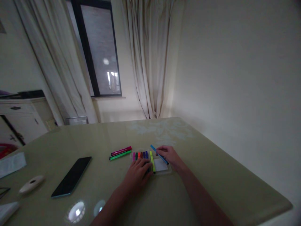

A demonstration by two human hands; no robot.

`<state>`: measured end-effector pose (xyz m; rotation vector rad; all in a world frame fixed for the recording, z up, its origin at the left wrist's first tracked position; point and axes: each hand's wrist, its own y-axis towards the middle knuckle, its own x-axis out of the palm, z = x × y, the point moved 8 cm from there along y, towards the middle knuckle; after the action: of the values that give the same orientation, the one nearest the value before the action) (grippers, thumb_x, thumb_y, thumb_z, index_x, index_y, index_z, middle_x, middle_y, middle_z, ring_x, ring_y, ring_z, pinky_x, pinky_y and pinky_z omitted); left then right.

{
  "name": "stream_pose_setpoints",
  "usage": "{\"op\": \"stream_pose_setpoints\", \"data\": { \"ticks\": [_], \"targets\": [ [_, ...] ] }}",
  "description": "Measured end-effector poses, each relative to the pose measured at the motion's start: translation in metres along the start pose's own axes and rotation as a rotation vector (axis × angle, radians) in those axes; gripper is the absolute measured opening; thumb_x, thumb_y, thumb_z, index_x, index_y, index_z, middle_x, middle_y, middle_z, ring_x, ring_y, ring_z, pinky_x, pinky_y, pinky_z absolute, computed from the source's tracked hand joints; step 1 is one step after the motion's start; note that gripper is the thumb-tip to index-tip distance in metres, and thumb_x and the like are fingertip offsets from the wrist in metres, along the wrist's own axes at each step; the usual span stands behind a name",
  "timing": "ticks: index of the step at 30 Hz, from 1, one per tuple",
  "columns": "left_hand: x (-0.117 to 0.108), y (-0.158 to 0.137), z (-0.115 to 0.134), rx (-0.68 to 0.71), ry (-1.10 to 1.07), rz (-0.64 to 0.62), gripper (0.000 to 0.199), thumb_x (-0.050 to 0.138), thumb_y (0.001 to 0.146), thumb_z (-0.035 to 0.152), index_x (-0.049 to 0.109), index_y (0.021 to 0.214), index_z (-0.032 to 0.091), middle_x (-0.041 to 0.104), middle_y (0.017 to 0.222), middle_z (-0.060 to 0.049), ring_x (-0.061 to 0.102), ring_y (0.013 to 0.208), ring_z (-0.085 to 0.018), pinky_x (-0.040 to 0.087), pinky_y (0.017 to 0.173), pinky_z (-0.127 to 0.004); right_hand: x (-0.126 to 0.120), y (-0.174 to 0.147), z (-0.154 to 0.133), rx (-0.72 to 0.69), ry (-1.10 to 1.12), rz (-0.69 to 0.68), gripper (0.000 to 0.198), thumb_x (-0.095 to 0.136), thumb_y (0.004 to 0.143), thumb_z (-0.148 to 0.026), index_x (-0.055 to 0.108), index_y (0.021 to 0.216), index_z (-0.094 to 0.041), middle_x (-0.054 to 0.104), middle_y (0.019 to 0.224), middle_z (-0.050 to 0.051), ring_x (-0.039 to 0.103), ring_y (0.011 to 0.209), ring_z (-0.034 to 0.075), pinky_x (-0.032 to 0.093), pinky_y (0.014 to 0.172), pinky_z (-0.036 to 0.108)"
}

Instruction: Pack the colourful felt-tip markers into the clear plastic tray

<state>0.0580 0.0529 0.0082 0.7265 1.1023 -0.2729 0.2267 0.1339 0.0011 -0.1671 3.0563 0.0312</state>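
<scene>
In my right hand [167,154] is a blue marker [162,156], pinched between thumb and fingers and tilted over the right part of a clear plastic marker case [167,172]. My left hand [140,171] lies flat across the case, fingers stretched over a row of coloured markers [139,155] whose upper ends show above it. Between the two hands a yellow marker [152,162] lies in the case, beside a whitish bare section [161,165]. To the left of the case, a magenta marker [121,151] and a green marker [120,155] lie side by side on the table.
A dark-screened phone [72,176] rests on the table [101,135] at left. Beyond it are a white mouse [31,184] and a pale paper or cloth [12,164]. Light reflections show near the front. A wall [240,78] runs along the table's right side.
</scene>
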Motion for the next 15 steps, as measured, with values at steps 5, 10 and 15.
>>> {"op": "stream_pose_setpoints", "data": {
  "ticks": [5, 10, 15],
  "targets": [
    [-0.001, 0.0, 0.001, 0.01, 0.01, 0.016, 0.03, 0.061, 0.097, 0.033, 0.067, 0.125, 0.025, 0.069, 0.129, -0.009, 0.062, 0.12, -0.029, 0.048, 0.104, -0.049, -0.001, 0.003, 0.015, 0.055, -0.178, 0.048, 0.017, 0.079, 0.077, -0.03, 0.07, 0.084, -0.016, 0.073, 0.073, 0.003, 0.063, 0.058, 0.013, 0.044, 0.049, 0.021],
    [0.001, 0.001, 0.005, 0.018, -0.018, -0.02, 0.036, 0.059, 0.097, 0.027, 0.062, 0.134, 0.025, 0.068, 0.129, -0.009, 0.062, 0.119, -0.028, 0.048, 0.103, -0.047, 0.009, 0.001, 0.023, 0.07, -0.253, 0.054, 0.013, 0.079, 0.078, -0.021, 0.066, 0.079, -0.017, 0.069, 0.064, 0.0, 0.062, 0.05, 0.012, 0.047, 0.048, 0.021],
    [0.004, 0.002, 0.012, 0.062, 0.023, -0.059, 0.045, 0.057, 0.097, 0.018, 0.061, 0.138, 0.035, 0.067, 0.133, -0.007, 0.06, 0.121, -0.028, 0.047, 0.103, -0.048, 0.01, 0.003, 0.025, -0.009, -0.309, 0.104, 0.015, 0.08, 0.074, -0.017, 0.066, 0.068, -0.02, 0.067, 0.058, 0.0, 0.062, 0.048, 0.013, 0.045, 0.048, 0.023]
  ]
}}
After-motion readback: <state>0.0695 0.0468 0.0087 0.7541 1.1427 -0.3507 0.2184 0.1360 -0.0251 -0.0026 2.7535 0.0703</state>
